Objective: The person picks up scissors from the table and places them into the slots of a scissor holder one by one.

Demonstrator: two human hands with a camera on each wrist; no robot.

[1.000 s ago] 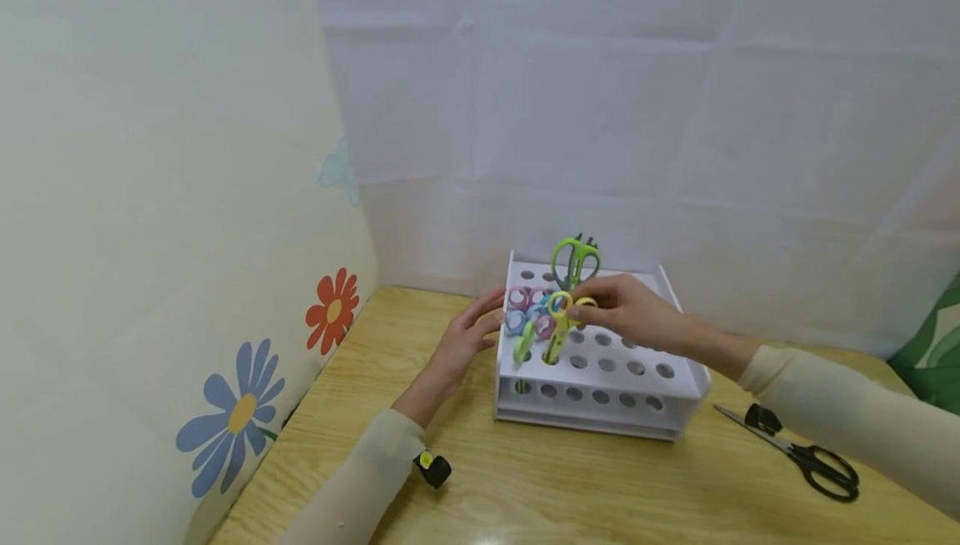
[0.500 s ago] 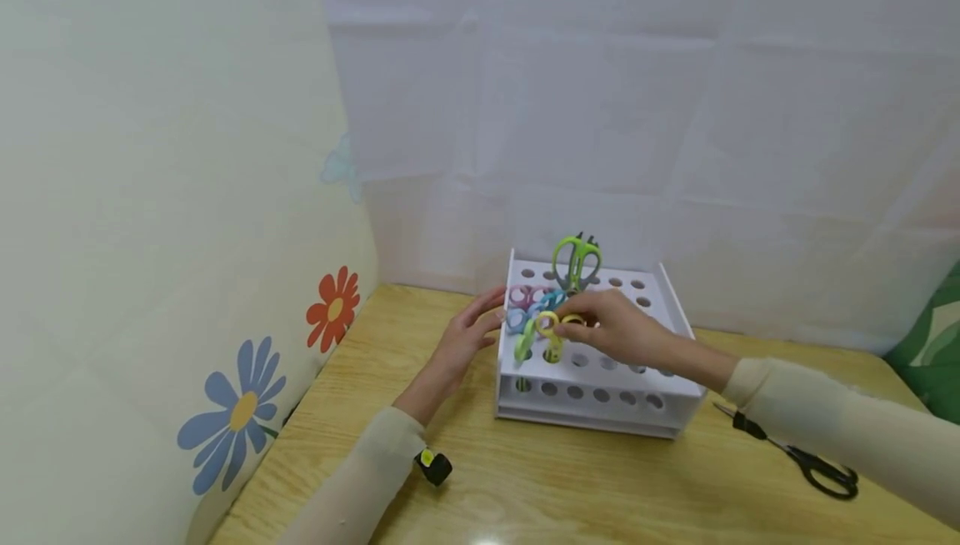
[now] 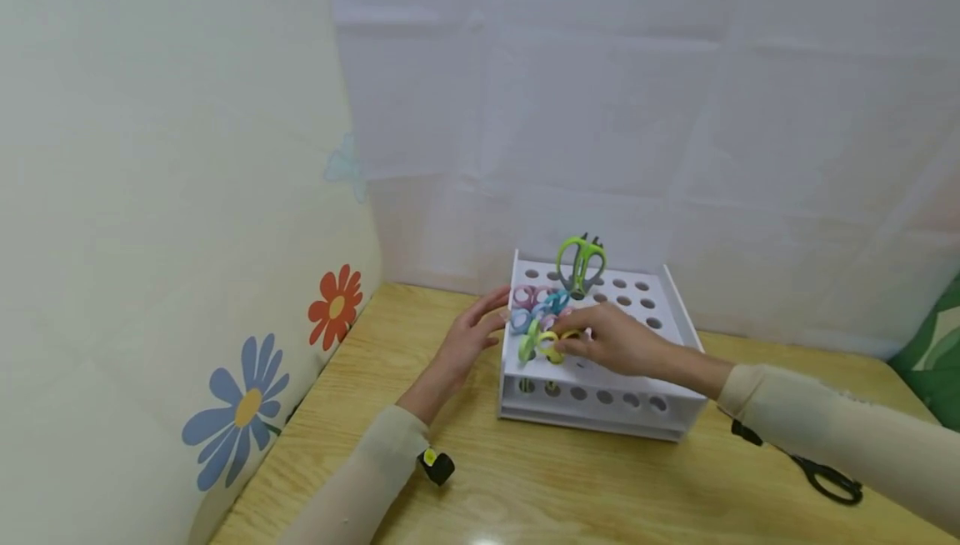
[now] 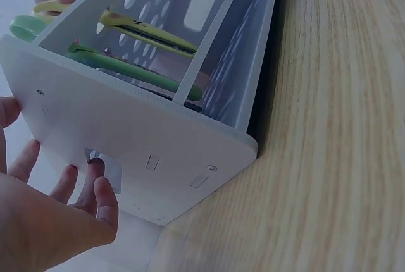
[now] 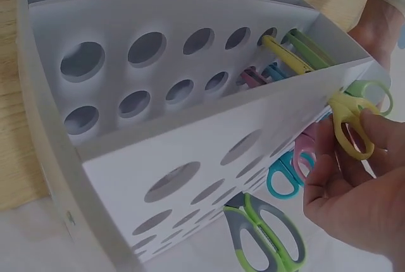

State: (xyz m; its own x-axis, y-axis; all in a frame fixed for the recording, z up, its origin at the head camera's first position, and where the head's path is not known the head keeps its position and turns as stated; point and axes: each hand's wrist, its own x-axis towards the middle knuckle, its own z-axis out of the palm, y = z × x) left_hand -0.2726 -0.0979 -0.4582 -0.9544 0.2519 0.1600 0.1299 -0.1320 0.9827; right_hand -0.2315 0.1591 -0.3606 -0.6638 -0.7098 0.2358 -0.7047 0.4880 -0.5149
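Note:
A white perforated rack (image 3: 592, 427) stands on the wooden table. My right hand (image 3: 618, 341) pinches the yellow scissors (image 5: 347, 106) by the handle loops, at the front row. Their yellow lower part (image 4: 149, 33) passes down through the top shelf to the lower one. Light green scissors (image 3: 528, 343) sit in the corner hole beside them. My left hand (image 3: 459, 347) touches the rack's left side panel (image 4: 133, 139), one fingertip at its cut-out. Pink scissors (image 5: 304, 148), teal scissors (image 3: 557, 300) and light blue scissors (image 3: 519, 322) stand just behind.
Green-and-grey scissors (image 3: 580, 266) stand upright in a hole farther back. Black-handled scissors (image 3: 806, 468) lie on the table (image 3: 540, 487) right of the rack, partly hidden by my right sleeve (image 3: 817, 416). A white sheet (image 3: 600, 95) hangs behind the rack.
My right hand has moved down and slightly left, lowering the yellow scissors into a front-row hole until their handles are close over the shelf. My left hand stays at the side panel.

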